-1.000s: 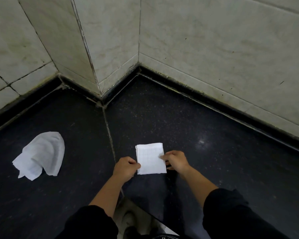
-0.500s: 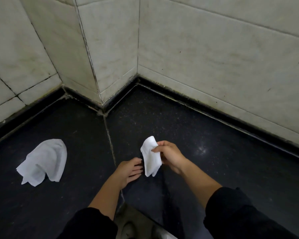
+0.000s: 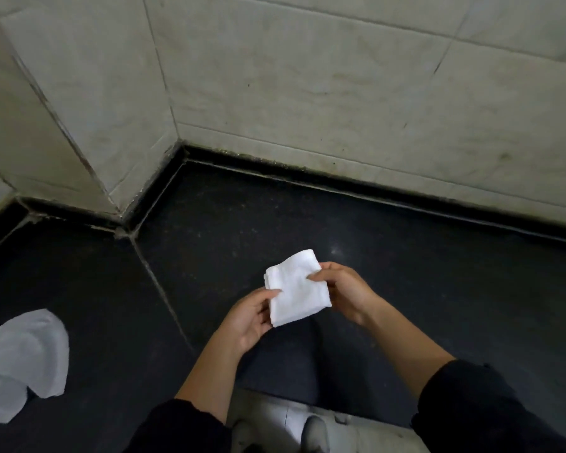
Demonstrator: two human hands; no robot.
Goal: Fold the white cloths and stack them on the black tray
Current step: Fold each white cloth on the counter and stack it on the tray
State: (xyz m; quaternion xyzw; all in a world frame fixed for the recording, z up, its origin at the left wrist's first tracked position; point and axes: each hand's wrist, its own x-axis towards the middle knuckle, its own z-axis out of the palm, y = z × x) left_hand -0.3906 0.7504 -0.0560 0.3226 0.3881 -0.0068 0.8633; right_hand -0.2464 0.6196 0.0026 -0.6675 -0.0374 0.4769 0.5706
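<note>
So the folded white cloth [image 3: 296, 289] is held off the black surface [image 3: 438, 273], left hand [image 3: 247, 322] gripping its near edge, right hand [image 3: 343, 289] pinching the opposite side, probably keeping layers together for stacking; crumpled cloth [image 3: 23, 361] sits far left.

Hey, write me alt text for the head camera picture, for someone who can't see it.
Two hands hold a folded white cloth above a dark surface, the left hand gripping its near-left edge, the right hand pinching its right side. A crumpled white cloth lies on the surface at far left, with pale tiled walls behind.
</note>
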